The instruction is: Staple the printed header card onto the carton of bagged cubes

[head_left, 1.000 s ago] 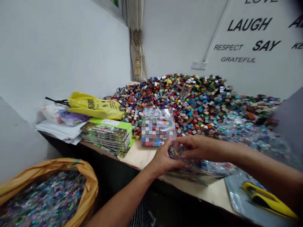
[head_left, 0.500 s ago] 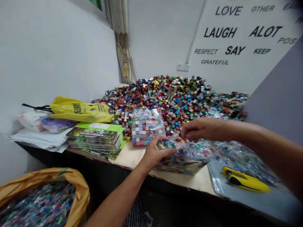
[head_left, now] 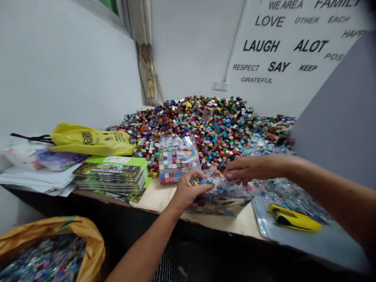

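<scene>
Turned a little rightward compared with a second ago, bringing more lettering (head_left: 261, 46) into sight on the back wall (head_left: 182, 51). Beneath that, a great heap of loose blocks (head_left: 202, 121), much as before. In front, the pale strip of table (head_left: 147, 201); low at left, an orange sack (head_left: 95, 250) full of glinting plastic.

At the front edge of the table, a patterned box (head_left: 217, 209), crowded at the top with clear wrapping. Behind and to the left of it, a clear bag of blocks (head_left: 176, 162), flat face showing.

Chief change: right hand (head_left: 249, 168) gone from close against the left hand (head_left: 188, 190) to farther along, above the top of the box, with a clear gap between the two. Read as a shift of work, from the clump at the left to the contents at the box top; a judgement only.

Right: fingers bent down and held close together, tips partly lost among plastic; any hold on something, cannot tell. Left: thumb and fingers curled in a C, seemingly closed about small packets (head_left: 202, 182) at the left end of the box, same as before.

Others of the same sort just under the right fingertips; touching or not, too blurred to say.
</scene>
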A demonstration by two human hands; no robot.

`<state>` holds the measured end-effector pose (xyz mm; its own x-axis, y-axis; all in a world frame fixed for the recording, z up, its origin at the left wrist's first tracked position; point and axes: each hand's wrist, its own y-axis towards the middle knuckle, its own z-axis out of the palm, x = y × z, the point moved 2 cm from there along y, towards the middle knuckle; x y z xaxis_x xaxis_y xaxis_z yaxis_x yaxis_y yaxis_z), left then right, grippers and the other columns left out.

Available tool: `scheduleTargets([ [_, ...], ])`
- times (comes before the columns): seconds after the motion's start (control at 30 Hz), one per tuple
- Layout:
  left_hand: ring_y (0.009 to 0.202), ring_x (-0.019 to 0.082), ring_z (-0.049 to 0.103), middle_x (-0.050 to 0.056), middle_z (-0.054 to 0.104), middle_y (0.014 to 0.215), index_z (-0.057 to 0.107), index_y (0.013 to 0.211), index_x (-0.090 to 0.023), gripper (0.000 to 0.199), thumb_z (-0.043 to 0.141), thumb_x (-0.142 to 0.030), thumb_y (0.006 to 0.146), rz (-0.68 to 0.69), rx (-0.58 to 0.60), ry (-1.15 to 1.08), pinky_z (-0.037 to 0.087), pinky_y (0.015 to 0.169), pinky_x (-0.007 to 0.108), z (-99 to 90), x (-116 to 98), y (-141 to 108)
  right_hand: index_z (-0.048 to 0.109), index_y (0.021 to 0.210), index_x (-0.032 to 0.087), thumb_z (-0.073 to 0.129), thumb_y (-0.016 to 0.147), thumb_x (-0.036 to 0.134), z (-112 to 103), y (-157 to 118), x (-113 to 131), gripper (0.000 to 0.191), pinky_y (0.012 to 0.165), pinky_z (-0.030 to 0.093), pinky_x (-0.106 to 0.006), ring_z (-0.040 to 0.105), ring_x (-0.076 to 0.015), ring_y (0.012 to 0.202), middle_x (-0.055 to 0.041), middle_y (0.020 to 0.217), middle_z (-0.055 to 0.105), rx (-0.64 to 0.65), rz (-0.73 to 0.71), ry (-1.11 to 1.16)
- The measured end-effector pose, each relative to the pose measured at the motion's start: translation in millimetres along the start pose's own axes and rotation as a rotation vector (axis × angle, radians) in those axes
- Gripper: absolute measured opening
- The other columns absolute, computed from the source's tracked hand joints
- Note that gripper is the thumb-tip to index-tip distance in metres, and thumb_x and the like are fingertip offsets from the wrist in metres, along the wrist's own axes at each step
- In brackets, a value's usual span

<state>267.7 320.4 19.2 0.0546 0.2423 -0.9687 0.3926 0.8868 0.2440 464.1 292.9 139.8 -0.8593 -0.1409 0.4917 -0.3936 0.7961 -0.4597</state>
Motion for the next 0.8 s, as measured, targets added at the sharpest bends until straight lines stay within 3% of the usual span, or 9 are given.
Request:
scheduleTargets([
  [0.07,0.088,0.017,0.059,0.0,0.066,0.087,0.065,0.084,-0.018,0.029,0.08,-0.034,0.065,0.017,-0.001,0.009,0.046,0.084,0.028,-0.4,0.6,0.5,0.065,0.089,0.021,0.052,0.088,0.053,-5.4,-14.5,4.1,0.034,0.07,0.052,-0.029,0.061,-0.0198,0.081,-0.0052,0.086,0.065,-0.025,-0.004,0.072],
  [0.13,0.088,0.017,0.059,-0.001,0.066,0.088,0.065,0.082,-0.018,0.028,0.08,-0.034,0.065,0.023,0.0,-0.001,0.045,0.086,0.029,-0.8,0.1,0.9,0.066,0.093,0.021,0.055,0.087,0.055,-5.4,-22.6,4.5,0.037,0.072,0.052,-0.029,0.061,-0.0198,0.081,-0.0048,0.087,0.066,-0.001,-0.024,0.11],
  [0.23,0.086,0.017,0.058,-0.001,0.065,0.086,0.064,0.08,-0.019,0.027,0.08,-0.035,0.065,0.007,-0.007,-0.017,0.045,0.084,0.028,-0.4,-0.7,0.9,0.068,0.096,0.021,0.066,0.078,0.04,2.0,-19.2,1.8,0.026,0.072,0.051,-0.027,0.061,-0.0192,0.082,-0.003,0.087,0.068,0.038,-0.03,0.076],
  [0.33,0.084,0.017,0.058,-0.001,0.063,0.083,0.064,0.08,-0.018,0.029,0.08,-0.036,0.065,0.005,-0.019,-0.03,0.046,0.079,0.027,1.7,0.0,0.1,0.07,0.09,0.019,0.062,0.076,0.027,11.3,-5.5,3.6,0.018,0.068,0.048,-0.025,0.061,-0.0165,0.077,-0.0018,0.081,0.068,0.024,-0.048,0.018],
  [0.43,0.087,0.018,0.06,0.0,0.066,0.088,0.067,0.086,-0.018,0.031,0.08,-0.037,0.065,-0.005,-0.019,-0.072,0.048,0.079,0.028,2.6,2.6,-0.2,0.07,0.087,0.018,0.054,0.079,0.023,18.4,5.8,7.7,0.019,0.063,0.046,-0.024,0.058,-0.0139,0.067,-0.0016,0.074,0.066,0.005,-0.06,0.015],
  [0.53,0.092,0.02,0.062,0.003,0.069,0.097,0.07,0.095,-0.019,0.036,0.08,-0.036,0.065,-0.018,0.057,-0.086,0.049,0.082,0.03,-0.7,2.5,1.1,0.072,0.095,0.017,0.054,0.079,0.02,23.0,11.4,6.8,0.024,0.064,0.046,-0.024,0.059,-0.0143,0.071,-0.0026,0.081,0.069,-0.027,-0.055,-0.02],
  [0.7,0.091,0.023,0.063,0.002,0.071,0.095,0.07,0.101,-0.021,0.051,0.088,-0.032,0.055,0.099,0.195,0.273,0.048,0.084,0.034,-7.8,-13.8,6.3,0.07,0.097,0.015,0.053,0.081,0.021,27.4,15.2,0.0,0.024,0.074,0.047,-0.027,0.059,-0.0156,0.079,-0.0049,0.088,0.069,-0.055,-0.081,-0.016],
  [0.8,0.095,0.024,0.065,0.004,0.072,0.105,0.069,0.109,-0.024,0.045,0.081,-0.025,0.065,0.249,0.244,0.381,0.048,0.087,0.036,-3.7,-23.8,8.3,0.069,0.092,0.015,0.05,0.084,0.021,23.6,11.0,1.2,0.022,0.072,0.047,-0.026,0.058,-0.0135,0.073,-0.0036,0.081,0.066,-0.059,-0.135,0.001],
])
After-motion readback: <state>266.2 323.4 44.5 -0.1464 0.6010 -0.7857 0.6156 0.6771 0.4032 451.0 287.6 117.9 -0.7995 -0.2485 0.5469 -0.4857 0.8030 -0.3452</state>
